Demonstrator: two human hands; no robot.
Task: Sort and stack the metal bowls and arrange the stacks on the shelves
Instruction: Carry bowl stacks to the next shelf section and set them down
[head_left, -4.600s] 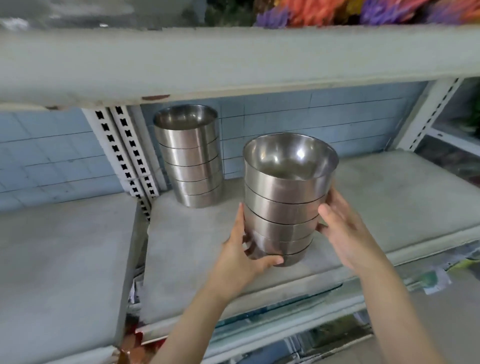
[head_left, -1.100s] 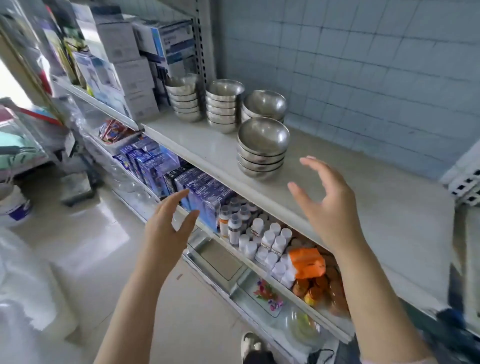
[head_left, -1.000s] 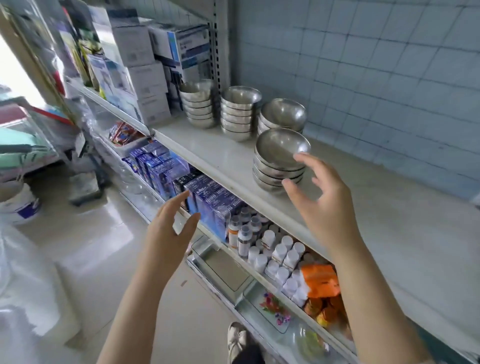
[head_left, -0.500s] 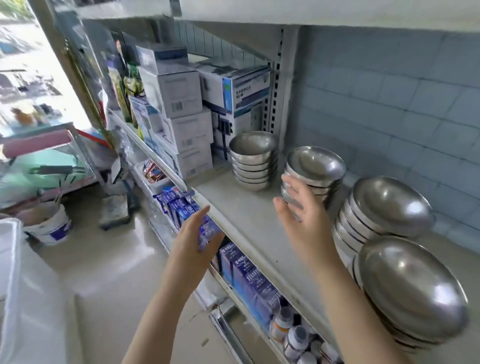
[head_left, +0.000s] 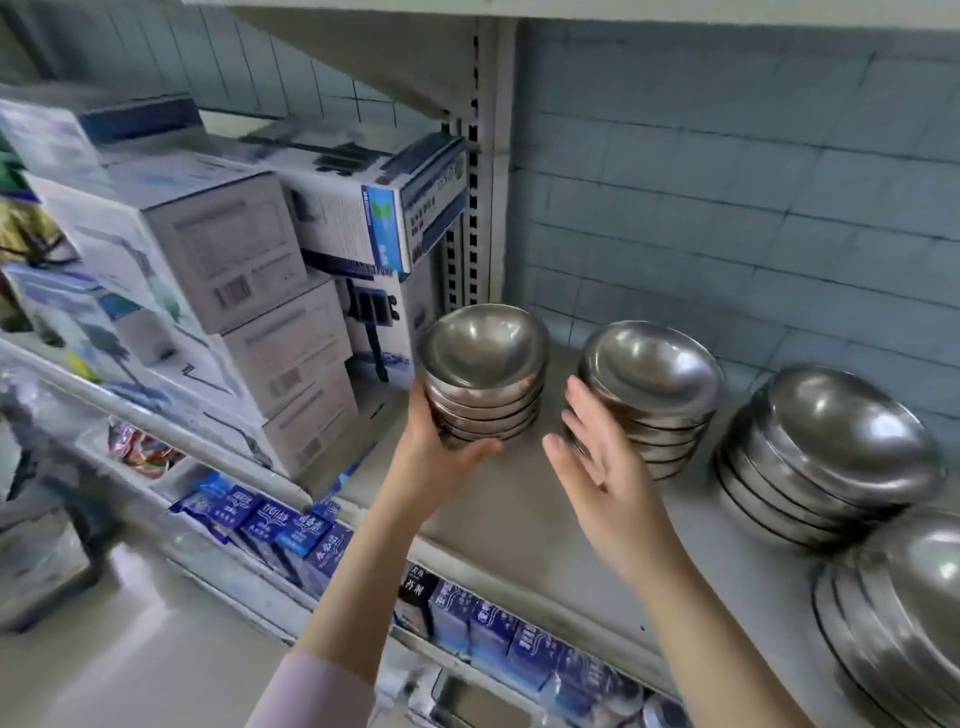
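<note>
Four stacks of metal bowls stand in a row on the grey shelf (head_left: 519, 525). My left hand (head_left: 441, 462) grips the leftmost bowl stack (head_left: 483, 364) at its base, thumb curled across the front. My right hand (head_left: 602, 467) is open with straight fingers in the gap between that stack and the second bowl stack (head_left: 654, 384); its fingertips overlap the second stack's left side, and I cannot tell whether they touch it. A third stack (head_left: 841, 447) and a fourth stack (head_left: 914, 623), both of wider bowls, sit further right.
White cardboard boxes (head_left: 234, 260) are piled just left of the leftmost stack, beside the perforated shelf post (head_left: 483, 156). Blue packets (head_left: 291, 530) fill the shelf below. A tiled wall backs the shelf, and another shelf board hangs overhead.
My left hand rose from below the shelf edge and took hold of the leftmost stack. My right hand shifted from the second stack's front toward the gap. The view moved closer.
</note>
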